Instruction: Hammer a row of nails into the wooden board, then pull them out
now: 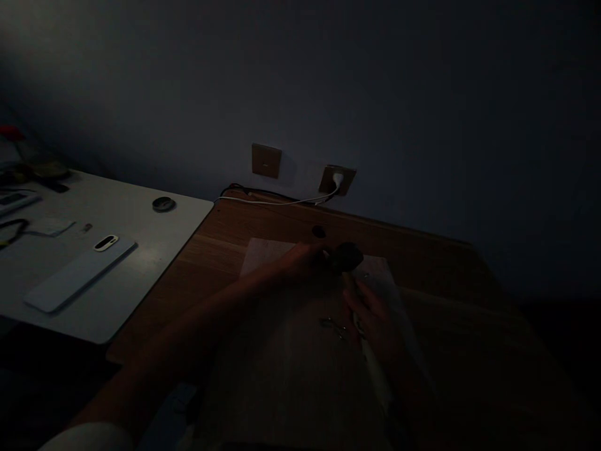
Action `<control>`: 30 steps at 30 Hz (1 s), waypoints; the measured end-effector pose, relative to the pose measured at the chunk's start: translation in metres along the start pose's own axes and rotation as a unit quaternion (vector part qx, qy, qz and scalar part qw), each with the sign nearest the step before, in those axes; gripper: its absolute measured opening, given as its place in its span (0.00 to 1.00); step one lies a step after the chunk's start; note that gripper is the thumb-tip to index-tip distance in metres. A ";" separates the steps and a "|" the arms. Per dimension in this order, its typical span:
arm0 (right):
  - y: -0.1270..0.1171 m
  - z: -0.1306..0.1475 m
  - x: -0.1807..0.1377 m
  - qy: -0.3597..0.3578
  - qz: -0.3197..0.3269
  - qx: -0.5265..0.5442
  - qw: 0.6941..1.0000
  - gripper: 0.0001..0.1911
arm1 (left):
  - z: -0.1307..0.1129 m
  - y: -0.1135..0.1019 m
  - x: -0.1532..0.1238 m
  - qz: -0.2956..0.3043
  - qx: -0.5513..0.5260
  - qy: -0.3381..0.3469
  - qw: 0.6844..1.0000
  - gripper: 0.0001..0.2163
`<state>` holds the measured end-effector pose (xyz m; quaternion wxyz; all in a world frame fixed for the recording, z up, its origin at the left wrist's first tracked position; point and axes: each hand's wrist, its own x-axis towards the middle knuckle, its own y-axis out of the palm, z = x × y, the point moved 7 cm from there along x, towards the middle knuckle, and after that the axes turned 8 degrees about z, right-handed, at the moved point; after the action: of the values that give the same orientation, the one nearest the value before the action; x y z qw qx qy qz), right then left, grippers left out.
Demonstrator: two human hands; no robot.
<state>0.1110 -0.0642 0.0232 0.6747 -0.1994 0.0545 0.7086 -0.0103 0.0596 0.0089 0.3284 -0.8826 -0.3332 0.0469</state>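
Mallet [346, 258], head toward twelve o'clock on the board [287, 319]. Left hand [305, 258] is at the head's nine o'clock; too dark to tell if its fingers touch or pinch anything. Right hand [373, 319], at five o'clock, has its fingers wrapped around the handle. Good handling probably means a firm grip, left fingers clear of the striking face, and more light.

Around the mallet head: a pale slab [77, 280] at nine o'clock and a dish [163, 204] at ten, both on the white tabletop [164, 254]; a cable [282, 202] at eleven; metal bits [333, 326] at six, beside the right hand, where they could get in its way; a socket [328, 178] at twelve.
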 end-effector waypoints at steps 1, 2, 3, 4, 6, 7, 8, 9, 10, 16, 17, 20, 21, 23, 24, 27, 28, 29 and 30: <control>0.002 0.000 0.001 0.004 0.009 0.002 1.000 0.22 | 0.000 0.000 0.000 -0.003 0.005 -0.002 1.000 0.17; 0.003 0.000 0.002 0.007 0.014 0.004 1.000 0.23 | 0.001 -0.001 0.000 -0.006 0.009 -0.006 1.000 0.18; 0.004 0.000 0.003 0.010 0.017 0.006 1.000 0.23 | 0.001 -0.001 0.001 -0.008 0.011 -0.011 1.000 0.18; 0.004 0.001 0.003 0.008 0.016 0.007 1.000 0.23 | 0.002 -0.001 0.001 -0.008 0.012 -0.015 1.000 0.18; 0.003 0.002 0.003 0.000 0.009 0.005 1.000 0.22 | 0.002 0.000 0.001 -0.002 0.013 -0.016 1.000 0.16; 0.003 0.003 0.003 -0.001 0.007 0.002 1.000 0.22 | 0.001 0.000 0.001 -0.001 0.015 -0.013 1.000 0.15; 0.004 0.003 0.003 -0.001 0.008 0.001 1.000 0.22 | 0.001 0.000 0.001 -0.002 0.018 -0.009 1.000 0.15; 0.004 0.003 0.003 0.000 0.011 0.001 1.000 0.22 | 0.001 0.000 0.001 -0.004 0.019 -0.006 1.000 0.15; 0.005 0.003 0.003 0.002 0.014 0.002 1.000 0.22 | 0.001 0.000 0.001 -0.004 0.018 -0.005 1.000 0.16; -0.010 -0.022 -0.014 0.025 -0.018 0.033 0.999 0.25 | 0.005 0.002 0.001 0.031 0.018 -0.006 0.999 0.24; -0.015 -0.032 -0.020 0.042 -0.027 0.032 0.998 0.26 | 0.005 -0.001 0.001 0.033 0.029 -0.007 0.999 0.25; -0.035 -0.056 -0.037 0.071 -0.077 0.021 0.994 0.32 | -0.002 -0.011 0.001 0.038 0.073 -0.018 0.996 0.22; -0.040 -0.062 -0.042 0.073 -0.092 0.016 0.993 0.32 | -0.007 -0.013 0.000 0.052 0.088 -0.022 0.995 0.19; -0.045 -0.072 -0.048 0.071 -0.112 0.004 0.991 0.32 | -0.023 -0.011 -0.003 0.114 0.120 -0.021 0.986 0.12; -0.046 -0.075 -0.050 0.066 -0.123 -0.001 0.990 0.31 | -0.033 -0.007 -0.007 0.156 0.137 -0.014 0.978 0.09; -0.047 -0.080 -0.053 0.035 -0.166 -0.023 0.985 0.29 | -0.065 0.013 -0.020 0.261 0.183 0.027 0.947 0.05; -0.047 -0.082 -0.054 0.026 -0.183 -0.030 0.982 0.28 | -0.074 0.021 -0.025 0.286 0.197 0.046 0.936 0.06; -0.047 -0.084 -0.054 0.020 -0.192 -0.039 0.980 0.28 | -0.080 0.029 -0.029 0.305 0.216 0.056 0.926 0.08; -0.047 -0.085 -0.053 0.017 -0.190 -0.049 0.981 0.28 | -0.084 0.036 -0.032 0.316 0.236 0.063 0.917 0.10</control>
<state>0.1755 -0.1392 -0.0269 0.7853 -0.2505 -0.0075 0.5662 0.0102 -0.0266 0.0476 0.5152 -0.8400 0.0053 0.1701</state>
